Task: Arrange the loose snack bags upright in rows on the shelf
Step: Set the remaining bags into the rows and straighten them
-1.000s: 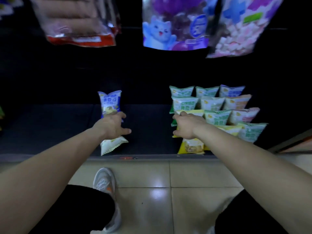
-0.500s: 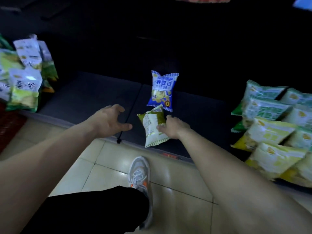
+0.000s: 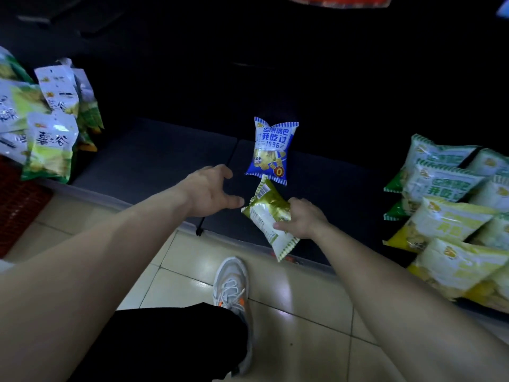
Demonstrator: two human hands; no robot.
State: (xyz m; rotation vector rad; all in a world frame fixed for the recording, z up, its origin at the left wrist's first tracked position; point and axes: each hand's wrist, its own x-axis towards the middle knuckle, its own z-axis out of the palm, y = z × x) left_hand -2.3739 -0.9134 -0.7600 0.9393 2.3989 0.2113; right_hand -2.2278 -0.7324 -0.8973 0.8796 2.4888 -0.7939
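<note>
R grip (image 3: 301, 220) curled tight round olive-green & white foil snack bag (image 3: 268, 216), tilted over dark grey shelf (image 3: 154, 161) front edge. L grip (image 3: 212, 193) spread wide, empty, thumb just beside bag. Blue-white striped foil snack bag (image 3: 271, 151) upright behind.

Blue snack bag (image 3: 271, 151) reads "我吃过 1996"

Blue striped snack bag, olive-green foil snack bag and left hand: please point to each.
Blue striped snack bag (image 3: 271, 151): head view, front middle.
Olive-green foil snack bag (image 3: 265, 214): head view, back panel.
Left hand (image 3: 209, 192): head view, back of hand.
</note>
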